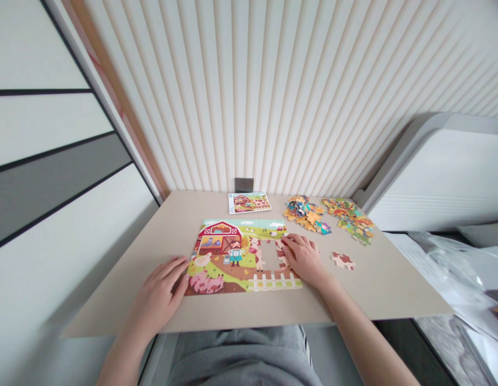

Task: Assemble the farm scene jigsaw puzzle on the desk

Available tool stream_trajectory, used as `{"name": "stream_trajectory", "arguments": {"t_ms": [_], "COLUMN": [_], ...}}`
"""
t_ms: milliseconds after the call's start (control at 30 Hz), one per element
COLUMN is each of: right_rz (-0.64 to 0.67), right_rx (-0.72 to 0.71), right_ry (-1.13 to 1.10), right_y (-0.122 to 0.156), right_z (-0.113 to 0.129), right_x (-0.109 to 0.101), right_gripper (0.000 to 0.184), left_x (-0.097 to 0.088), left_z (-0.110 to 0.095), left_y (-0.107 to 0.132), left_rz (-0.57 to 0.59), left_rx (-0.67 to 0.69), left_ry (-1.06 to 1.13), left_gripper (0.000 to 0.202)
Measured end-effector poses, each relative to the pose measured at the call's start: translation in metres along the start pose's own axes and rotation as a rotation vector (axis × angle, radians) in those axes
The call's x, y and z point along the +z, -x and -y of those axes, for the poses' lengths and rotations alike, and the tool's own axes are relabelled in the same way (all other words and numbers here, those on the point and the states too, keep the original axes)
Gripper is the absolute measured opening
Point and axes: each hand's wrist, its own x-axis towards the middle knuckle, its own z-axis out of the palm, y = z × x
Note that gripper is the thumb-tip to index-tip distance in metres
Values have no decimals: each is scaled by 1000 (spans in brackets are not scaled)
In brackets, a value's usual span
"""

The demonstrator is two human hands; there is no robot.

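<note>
Cardboard-looking farm puzzle [227, 252] partly under right fingers [297, 247]

"That ribbed wall [273, 91], what's it made of?"
"Cream panelling, I'd say, with a dark socket [244, 185] just above the beige table [393, 289]."
"And over on the left?"
"White wall panels [51, 128] with black strips. There's a big white unit [437, 177] on the right."

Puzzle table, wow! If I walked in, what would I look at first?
You'd probably see the bright farm jigsaw puzzle first, in the middle of the beige table, with its red barn and a gap on the right side. Next come the left hand on its edge and the right hand beside the gap. Then you'd spot the colourful heaps of loose pieces at the table's far right.
</note>
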Motion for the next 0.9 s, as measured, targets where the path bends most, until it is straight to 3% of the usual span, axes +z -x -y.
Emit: {"name": "stream_trajectory", "arguments": {"t_ms": [500,900], "right_rz": [-57,-49], "right_rx": [-1,-73], "right_ry": [-75,-10], "right_y": [-1,1], "right_z": [-10,-8], "right_x": [14,5], "right_gripper": [41,37], "left_x": [3,4], "left_z": [3,5], "left_y": [2,2], "left_rz": [-7,-35], "left_rx": [6,34], "left_ry": [-12,-47], "left_gripper": [45,41]}}
